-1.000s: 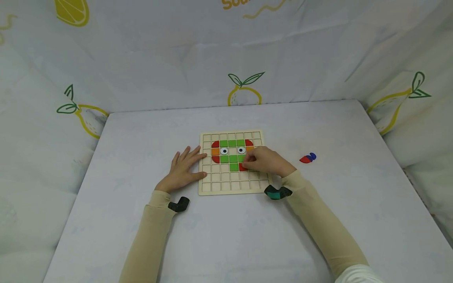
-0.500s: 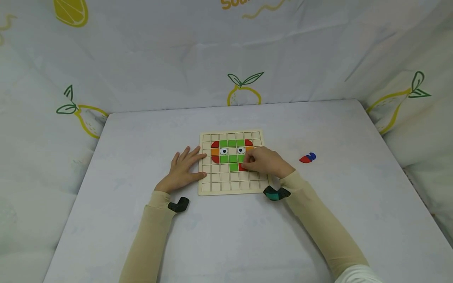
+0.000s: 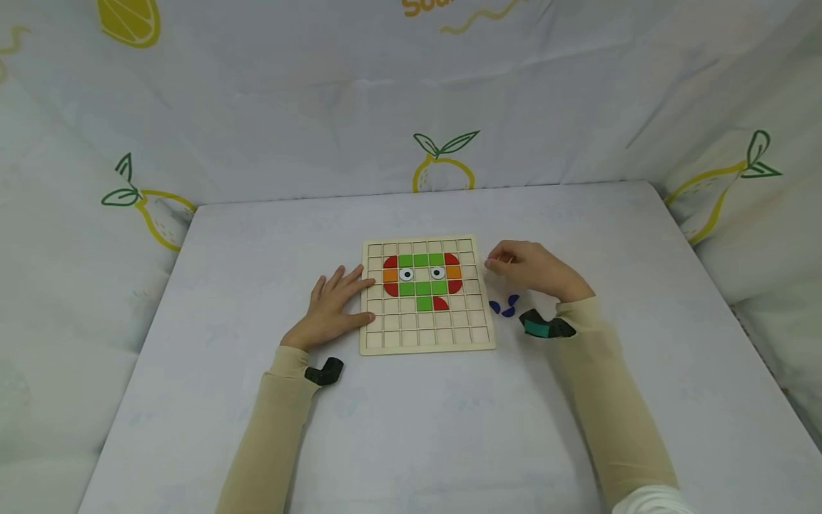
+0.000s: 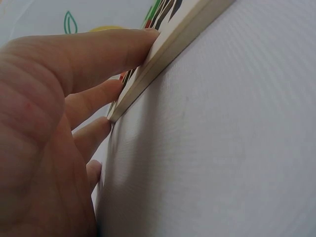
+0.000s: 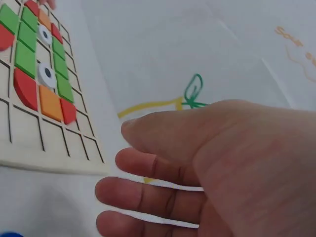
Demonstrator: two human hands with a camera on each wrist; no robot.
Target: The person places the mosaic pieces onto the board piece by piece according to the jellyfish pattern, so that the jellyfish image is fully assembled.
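Note:
My left hand lies with fingers spread at the left edge of a wooden grid board; in the left wrist view the fingertips touch the edge. Fitted in the grid are green square tiles, orange tiles, red quarter-round tiles and two eye discs. Just right of the board hovers my right hand, its fingers bent and thumb close to them. Nothing shows at its fingertips in the right wrist view; I cannot tell whether it pinches a small piece.
Small blue curved pieces lie on the white table between the board's right edge and the right wrist. A white cloth with lemon drawings hangs behind the table and at both sides.
My right hand has left the board and moved right. The blue pieces now lie closer to the board; the loose red piece beside them is out of sight. The left hand stays put.

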